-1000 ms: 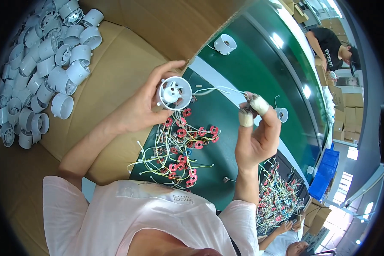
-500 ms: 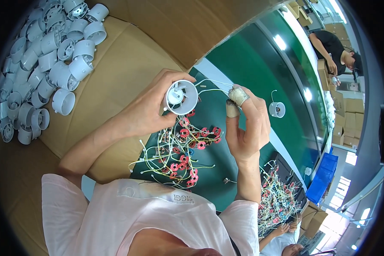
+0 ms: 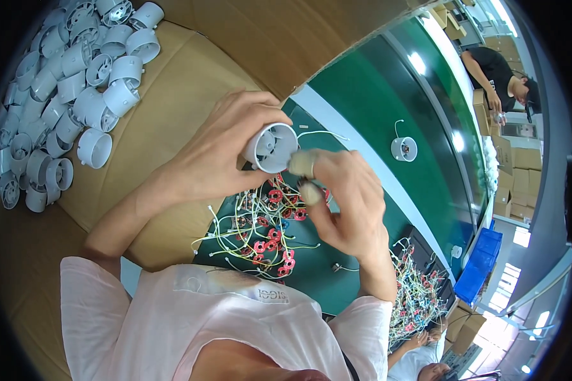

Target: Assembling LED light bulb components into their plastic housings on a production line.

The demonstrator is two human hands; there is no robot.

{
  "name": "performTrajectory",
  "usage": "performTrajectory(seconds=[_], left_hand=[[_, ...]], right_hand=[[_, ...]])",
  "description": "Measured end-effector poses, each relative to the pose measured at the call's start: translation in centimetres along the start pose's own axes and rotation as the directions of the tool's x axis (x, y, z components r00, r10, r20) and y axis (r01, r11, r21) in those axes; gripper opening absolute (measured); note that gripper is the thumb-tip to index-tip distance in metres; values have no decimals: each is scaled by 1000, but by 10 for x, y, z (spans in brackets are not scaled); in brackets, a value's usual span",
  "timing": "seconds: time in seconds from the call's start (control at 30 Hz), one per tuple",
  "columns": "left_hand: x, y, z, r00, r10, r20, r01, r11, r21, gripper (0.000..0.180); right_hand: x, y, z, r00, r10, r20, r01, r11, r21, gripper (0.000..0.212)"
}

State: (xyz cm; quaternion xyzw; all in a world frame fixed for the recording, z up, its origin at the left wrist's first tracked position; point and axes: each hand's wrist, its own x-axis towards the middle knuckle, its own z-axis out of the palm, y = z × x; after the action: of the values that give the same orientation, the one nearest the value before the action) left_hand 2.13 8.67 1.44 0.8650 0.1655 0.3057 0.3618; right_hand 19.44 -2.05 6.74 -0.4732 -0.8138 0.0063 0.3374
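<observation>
My left hand (image 3: 225, 143) is closed round a white plastic cylindrical housing (image 3: 272, 149), its open end facing me, with a hub and ribs inside. A pale wire (image 3: 321, 134) sticks out to the right behind the housing. Close to the housing's right rim is my right hand (image 3: 349, 197), its thumb and index fingertip wrapped in pale covers. Those fingertips are blurred, and whether anything sits between them cannot be made out. Below both hands, a heap of small red coil parts with pale wires (image 3: 273, 244) lies on the green tabletop (image 3: 318, 279).
Many white housings (image 3: 76, 89) fill a cardboard box (image 3: 165, 82) at left. Right of me runs a green conveyor belt (image 3: 368, 95) carrying another wired housing (image 3: 404, 148). A tray of wired coils (image 3: 416, 298) and a blue bin (image 3: 478, 267) stand lower right. Two other people work nearby.
My right hand has let go of the wires and moved left to the housing's rim. The housing in my left hand has tilted slightly. On the belt, the other housing has shifted up and left.
</observation>
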Motion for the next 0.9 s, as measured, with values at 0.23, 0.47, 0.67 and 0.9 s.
performTrajectory(seconds=[0.23, 0.47, 0.67, 0.9], left_hand=[[-4, 9, 5, 993, -87, -75, 76, 987, -141, 53], [-3, 8, -1, 970, -204, 130, 234, 927, -294, 50], [-4, 10, 1, 969, -229, 87, 242, 949, -199, 50], [-2, 11, 9, 993, -119, -22, 117, 991, -68, 54]], right_hand=[[14, -9, 9, 849, 526, 47, -521, 818, 245, 37], [16, -13, 13, 981, 174, 88, -185, 974, 130, 34], [-1, 7, 15, 936, 298, 189, -352, 833, 427, 30], [-24, 23, 21, 678, 590, 439, -299, -325, 897, 31]])
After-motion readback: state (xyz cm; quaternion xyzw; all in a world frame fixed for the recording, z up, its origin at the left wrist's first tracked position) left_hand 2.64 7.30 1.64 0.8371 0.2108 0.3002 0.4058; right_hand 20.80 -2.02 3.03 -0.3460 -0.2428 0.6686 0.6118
